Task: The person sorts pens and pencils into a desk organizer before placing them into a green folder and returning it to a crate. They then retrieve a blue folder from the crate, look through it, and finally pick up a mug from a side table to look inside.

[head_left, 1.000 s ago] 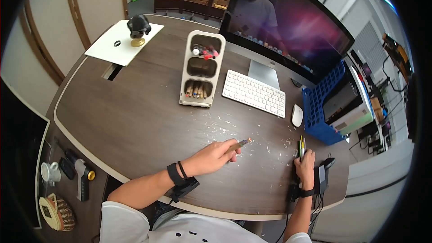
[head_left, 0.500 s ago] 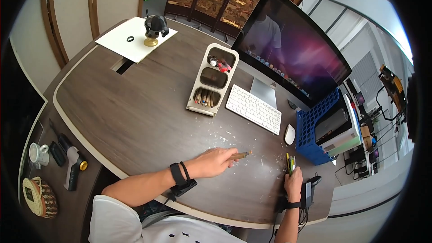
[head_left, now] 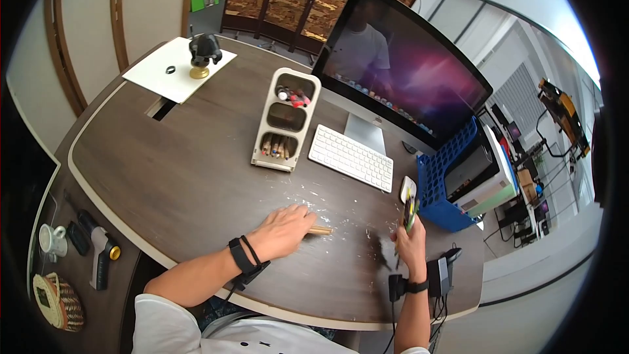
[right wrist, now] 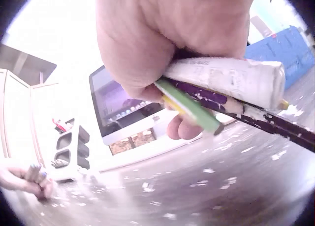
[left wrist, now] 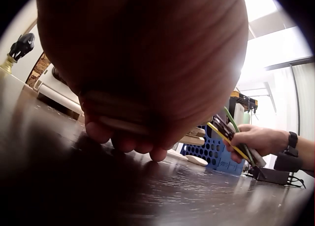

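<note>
My left hand [head_left: 282, 231] is low over the desk, palm down, its fingers curled round a few wooden pencils [head_left: 321, 230]. Their pale ends stick out to the right, while the palm hides the rest. In the left wrist view those fingertips are right at the desk surface. My right hand [head_left: 411, 246] grips a mixed bundle above the desk. It includes a white tube [right wrist: 231, 81], a dark purple pencil [right wrist: 275, 125], a green pencil [right wrist: 199, 115] and a yellow pencil [left wrist: 224, 133].
A beige three-compartment organizer [head_left: 263, 132] holds markers at the top and wooden pencils at the bottom. White scraps [right wrist: 147, 186] litter the desk. Keyboard [head_left: 352, 158], mouse [head_left: 407, 189] and monitor [head_left: 413, 65] stand beyond. At right are a blue file rack [head_left: 452, 213] and a black box with cables [head_left: 440, 278].
My right hand has risen off the desk with its bundle, which now points up. My left hand has moved slightly left and turned further palm down, still holding the wooden pencils.
</note>
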Tool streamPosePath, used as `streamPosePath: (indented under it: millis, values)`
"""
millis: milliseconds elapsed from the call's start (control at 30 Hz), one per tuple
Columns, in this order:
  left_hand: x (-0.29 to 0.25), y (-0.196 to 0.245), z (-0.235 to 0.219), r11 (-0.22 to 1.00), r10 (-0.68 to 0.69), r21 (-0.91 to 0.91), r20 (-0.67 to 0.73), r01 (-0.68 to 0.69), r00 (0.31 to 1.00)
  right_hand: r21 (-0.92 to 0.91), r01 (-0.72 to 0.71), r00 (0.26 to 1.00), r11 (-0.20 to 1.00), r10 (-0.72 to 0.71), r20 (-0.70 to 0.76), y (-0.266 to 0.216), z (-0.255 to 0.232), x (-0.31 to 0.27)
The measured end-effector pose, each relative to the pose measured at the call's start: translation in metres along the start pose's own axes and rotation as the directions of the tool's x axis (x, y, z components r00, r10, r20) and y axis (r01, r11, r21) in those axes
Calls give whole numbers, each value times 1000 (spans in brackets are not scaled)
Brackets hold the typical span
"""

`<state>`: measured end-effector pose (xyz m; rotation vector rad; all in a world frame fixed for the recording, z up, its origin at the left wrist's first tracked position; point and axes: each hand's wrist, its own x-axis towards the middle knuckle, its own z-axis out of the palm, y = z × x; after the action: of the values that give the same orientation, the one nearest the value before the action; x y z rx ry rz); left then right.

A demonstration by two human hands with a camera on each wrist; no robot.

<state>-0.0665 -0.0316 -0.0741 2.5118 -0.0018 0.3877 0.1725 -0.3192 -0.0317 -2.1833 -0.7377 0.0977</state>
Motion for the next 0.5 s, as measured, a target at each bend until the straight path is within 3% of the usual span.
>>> streamPosePath:
  millis: [67,233,333,367,433,500]
  values:
    - [0,1,-1,999,26,38,-9,-25,1000,386,-25,999,922,37,-25,-31,28,10]
    - [1,4,-9,989,35,148,-30,-30,999,707,-146,973,692,-29,229,-64,73,37]
    - [3,3,-10,988,19,153,-48,-11,999,753,48,994,656,-108,31,-75,99,35]
    - [4,2,-11,987,18,158,-44,-11,999,758,47,994,651,-106,30,-79,102,33]
    - [6,0,-14,999,10,42,-21,-9,1000,773,197,980,603,-124,-154,-81,106,29]
    - [9,2,-20,999,-11,37,27,10,1000,791,196,980,580,-132,-146,-81,103,24]
